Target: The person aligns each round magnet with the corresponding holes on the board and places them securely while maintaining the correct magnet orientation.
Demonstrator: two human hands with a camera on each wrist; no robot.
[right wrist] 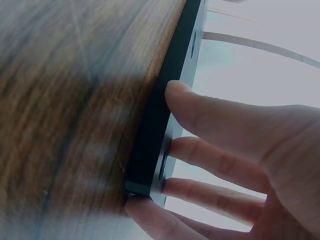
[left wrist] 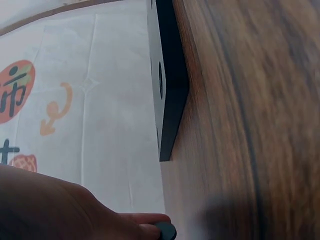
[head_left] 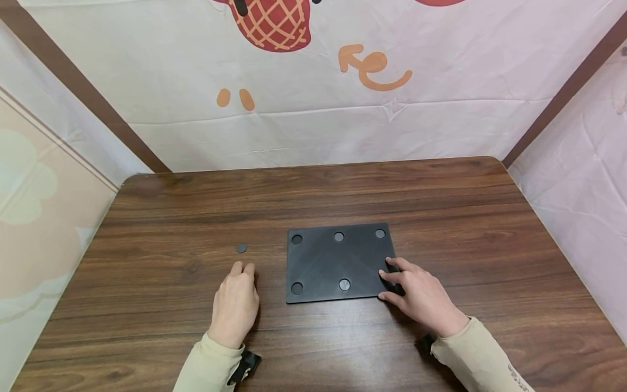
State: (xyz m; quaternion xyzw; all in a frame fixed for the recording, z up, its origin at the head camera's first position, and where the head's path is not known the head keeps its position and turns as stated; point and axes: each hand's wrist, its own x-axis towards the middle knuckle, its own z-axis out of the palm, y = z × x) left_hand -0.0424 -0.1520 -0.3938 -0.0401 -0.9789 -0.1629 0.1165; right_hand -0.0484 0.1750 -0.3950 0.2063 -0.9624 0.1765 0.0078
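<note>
A dark rectangular plate (head_left: 318, 264) lies on the wooden table, with round recesses along its two long sides. My right hand (head_left: 418, 291) grips its near right corner. The thumb (right wrist: 182, 97) presses the front side, and other fingers reach over the top and round the right end. My left hand (head_left: 235, 305) is left of the plate, and its thumb and finger pinch a small dark round pad (left wrist: 167, 231). Just beyond those fingertips, another grey round pad (head_left: 241, 248) lies on the table. Three recesses look lighter; the two at the left end look dark. My right hand covers the near right corner.
The brown wood-grain table (head_left: 147, 283) extends around the plate on all sides. A white printed cloth (head_left: 313, 130) hangs behind the far edge, with more cloth at both sides. Dark straps (head_left: 245, 367) sit on both wrists below the sleeves.
</note>
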